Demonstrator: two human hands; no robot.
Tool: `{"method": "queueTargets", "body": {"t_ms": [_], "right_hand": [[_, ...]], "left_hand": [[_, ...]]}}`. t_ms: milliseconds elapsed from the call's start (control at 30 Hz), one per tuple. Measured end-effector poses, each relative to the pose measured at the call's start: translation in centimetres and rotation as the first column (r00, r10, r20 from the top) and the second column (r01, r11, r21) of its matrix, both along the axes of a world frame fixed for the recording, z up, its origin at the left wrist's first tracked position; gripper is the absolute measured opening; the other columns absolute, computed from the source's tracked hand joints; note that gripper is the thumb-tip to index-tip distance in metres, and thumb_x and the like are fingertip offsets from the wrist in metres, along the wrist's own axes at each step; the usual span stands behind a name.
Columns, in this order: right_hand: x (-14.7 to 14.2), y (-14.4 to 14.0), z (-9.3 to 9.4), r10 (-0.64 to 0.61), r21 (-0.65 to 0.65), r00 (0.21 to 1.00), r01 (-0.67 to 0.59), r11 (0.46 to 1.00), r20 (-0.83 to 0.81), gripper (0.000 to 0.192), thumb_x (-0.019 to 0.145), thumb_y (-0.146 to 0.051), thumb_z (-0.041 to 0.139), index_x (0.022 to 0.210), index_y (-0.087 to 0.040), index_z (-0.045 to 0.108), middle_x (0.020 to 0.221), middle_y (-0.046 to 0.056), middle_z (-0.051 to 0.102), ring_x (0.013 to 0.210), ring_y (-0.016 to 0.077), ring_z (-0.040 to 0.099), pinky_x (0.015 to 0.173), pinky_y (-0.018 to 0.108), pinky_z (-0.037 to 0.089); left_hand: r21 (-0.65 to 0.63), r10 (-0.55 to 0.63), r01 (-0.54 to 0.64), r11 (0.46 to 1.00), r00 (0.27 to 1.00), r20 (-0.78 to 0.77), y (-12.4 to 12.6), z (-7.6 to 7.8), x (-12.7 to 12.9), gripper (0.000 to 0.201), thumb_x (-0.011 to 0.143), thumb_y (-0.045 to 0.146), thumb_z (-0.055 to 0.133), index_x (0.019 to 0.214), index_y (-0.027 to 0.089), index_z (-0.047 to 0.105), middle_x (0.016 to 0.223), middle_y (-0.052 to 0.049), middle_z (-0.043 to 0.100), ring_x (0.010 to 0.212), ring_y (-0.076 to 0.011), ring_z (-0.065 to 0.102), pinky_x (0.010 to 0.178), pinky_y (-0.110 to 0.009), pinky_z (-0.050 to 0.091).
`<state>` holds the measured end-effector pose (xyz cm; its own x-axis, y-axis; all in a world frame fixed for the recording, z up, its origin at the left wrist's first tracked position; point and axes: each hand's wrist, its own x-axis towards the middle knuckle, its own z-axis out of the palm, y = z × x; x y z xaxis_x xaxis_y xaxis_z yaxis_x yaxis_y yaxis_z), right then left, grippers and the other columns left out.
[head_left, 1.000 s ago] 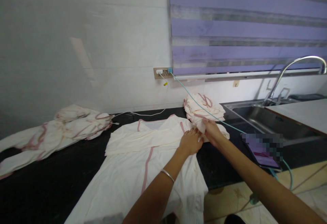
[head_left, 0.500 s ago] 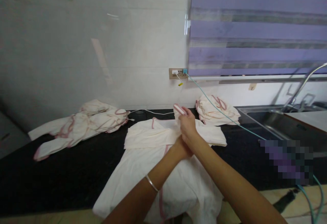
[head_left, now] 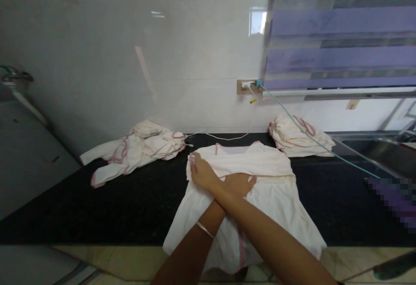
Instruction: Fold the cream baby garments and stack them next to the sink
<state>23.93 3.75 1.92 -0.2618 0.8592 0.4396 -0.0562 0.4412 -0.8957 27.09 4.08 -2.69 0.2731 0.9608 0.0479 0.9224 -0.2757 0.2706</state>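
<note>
Where my forearms cross over the counter, my right hand (head_left: 202, 173) reaches to the left and lies flat, fingers nearly straight, pressing the folded left edge of the cream cotton garment with thin pink piping (head_left: 256, 189); it grips nothing that I can see. My left hand (head_left: 239, 183), a thin metal bangle (head_left: 204, 229) on its wrist, lies palm down and spread on the middle of the same garment, just beside the right hand and partly under that forearm. The garment is spread on the black stone countertop (head_left: 97, 207), its upper part folded across into a band, its lower hem hanging over the front edge. To the left, well apart, I see a crumpled heap of cream and pink clothes (head_left: 136, 148) against the white tiled wall (head_left: 130, 59). To the right, near the wall, lies a folded stack of the same cloth (head_left: 297, 139), with a pale green cable (head_left: 312, 139) running across it from the wall socket (head_left: 248, 86). Beyond it is the steel sink (head_left: 383, 150).
</note>
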Motion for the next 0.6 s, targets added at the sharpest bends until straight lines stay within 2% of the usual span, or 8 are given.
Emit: {"method": "queueTargets", "body": {"t_ms": [100,167,267,367,433,500,567,600], "right_hand": [[1.0,-0.9,-1.1,0.029,0.022,0.996,-0.031,0.999,0.079,0.057,0.076,-0.05,0.08,0.126,-0.027,0.064,0.116,0.003,0.074,0.124,0.0278,0.059,0.107,0.043,0.048],[1.6,-1.2,-1.4,0.035,0.058,0.987,-0.045,0.997,0.155,0.053,0.083,-0.055,0.075,0.127,-0.027,0.065,0.121,0.004,0.072,0.123,0.0275,0.06,0.105,0.046,0.05],[1.4,-1.5,-1.1,0.027,0.134,0.963,-0.065,0.989,0.268,0.044,0.097,-0.052,0.063,0.128,-0.02,0.064,0.13,0.008,0.065,0.117,0.0269,0.062,0.099,0.048,0.055],[0.1,-1.9,-0.4,0.002,0.208,0.949,-0.071,0.975,0.316,0.042,0.099,-0.043,0.063,0.13,-0.015,0.062,0.133,0.008,0.061,0.116,0.0266,0.062,0.098,0.047,0.055],[-0.5,-2.3,-0.1,-0.036,0.267,0.946,-0.054,0.962,0.322,0.039,0.101,-0.039,0.059,0.133,-0.018,0.061,0.139,0.011,0.059,0.125,0.0271,0.058,0.105,0.05,0.051],[0.0,-2.8,-0.2,-0.086,0.322,0.947,-0.019,0.946,0.309,0.039,0.102,-0.032,0.053,0.138,-0.017,0.058,0.146,0.015,0.055,0.138,0.0276,0.049,0.117,0.053,0.042],[1.8,-3.0,-0.6,-0.162,0.39,0.935,0.029,0.92,0.314,0.043,0.1,-0.025,0.046,0.141,-0.015,0.055,0.151,0.015,0.051,0.147,0.0271,0.04,0.125,0.053,0.031],[3.3,-3.0,-0.8,-0.208,0.433,0.92,0.047,0.9,0.333,0.046,0.098,-0.023,0.045,0.142,-0.015,0.054,0.153,0.015,0.05,0.148,0.0266,0.038,0.126,0.054,0.028]], "left_hand": [[-0.043,0.028,-0.028,0.999,1.0,0.007,-0.4,0.6,-0.1,0.066,0.102,0.062,0.028,0.122,0.019,0.074,0.122,-0.014,0.075,0.115,-0.0333,0.07,0.1,-0.048,0.053],[-0.045,0.023,-0.022,0.999,0.999,0.023,-0.5,0.8,-0.2,0.065,0.102,0.061,0.029,0.123,0.019,0.074,0.122,-0.015,0.075,0.115,-0.0337,0.07,0.101,-0.048,0.053],[-0.049,0.013,-0.01,0.999,0.998,0.054,-0.5,1.0,-0.3,0.064,0.103,0.059,0.031,0.124,0.017,0.074,0.122,-0.016,0.075,0.115,-0.0339,0.069,0.102,-0.049,0.052],[-0.051,-0.004,0.008,0.999,0.996,0.09,-0.4,1.1,-0.5,0.06,0.103,0.055,0.035,0.127,0.015,0.072,0.125,-0.016,0.073,0.117,-0.0332,0.068,0.104,-0.047,0.051],[-0.047,-0.009,0.015,0.999,0.994,0.111,-0.7,1.2,-0.7,0.056,0.103,0.052,0.037,0.125,0.015,0.073,0.125,-0.016,0.073,0.117,-0.0317,0.068,0.105,-0.045,0.05],[-0.015,0.019,-0.017,1.0,0.991,0.131,-1.2,1.2,-0.8,0.052,0.102,0.051,0.041,0.12,0.016,0.076,0.122,-0.015,0.075,0.116,-0.0299,0.068,0.107,-0.044,0.049],[0.079,0.103,-0.116,0.99,0.984,0.145,-1.7,1.0,-1.0,0.046,0.098,0.052,0.051,0.113,0.017,0.078,0.12,-0.014,0.075,0.119,-0.0299,0.066,0.11,-0.043,0.047],[0.156,0.168,-0.192,0.969,0.974,0.151,-1.9,0.9,-1.0,0.042,0.095,0.05,0.056,0.109,0.018,0.079,0.119,-0.014,0.075,0.121,-0.0298,0.065,0.11,-0.042,0.046]]}}
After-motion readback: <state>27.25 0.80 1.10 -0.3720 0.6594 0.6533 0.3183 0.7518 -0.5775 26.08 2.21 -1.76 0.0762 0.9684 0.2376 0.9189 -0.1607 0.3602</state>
